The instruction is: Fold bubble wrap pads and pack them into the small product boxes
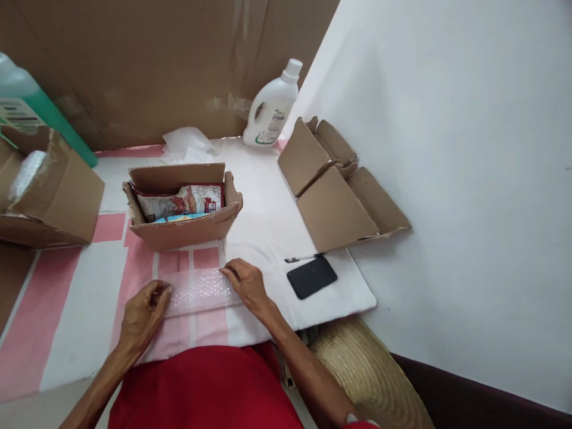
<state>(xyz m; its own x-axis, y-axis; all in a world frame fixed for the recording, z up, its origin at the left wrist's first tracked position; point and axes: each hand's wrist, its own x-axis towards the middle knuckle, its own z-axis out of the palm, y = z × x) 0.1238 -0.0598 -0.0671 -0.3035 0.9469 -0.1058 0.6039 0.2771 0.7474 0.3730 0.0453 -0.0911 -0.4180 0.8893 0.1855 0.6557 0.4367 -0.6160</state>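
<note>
- Now my left hand (143, 310) grips the bubble wrap (201, 292) by one end, just before the open box (183, 229).
- Flat-fingered, my right hand (245, 283) pins the other end taut.

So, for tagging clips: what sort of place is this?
Probably a home packing spot: a clear bubble-wrap strip on a pink-and-white cloth, an open brown cardboard box holding snack packets, flattened brown cardboard boxes.

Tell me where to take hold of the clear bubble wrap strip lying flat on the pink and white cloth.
Pinch the clear bubble wrap strip at its two short ends, coming in from the left and right. It lies flat and runs sideways, and being thin and likely limp, it may sag if lifted at the middle. The left hand and right hand sit at those ends.
</note>
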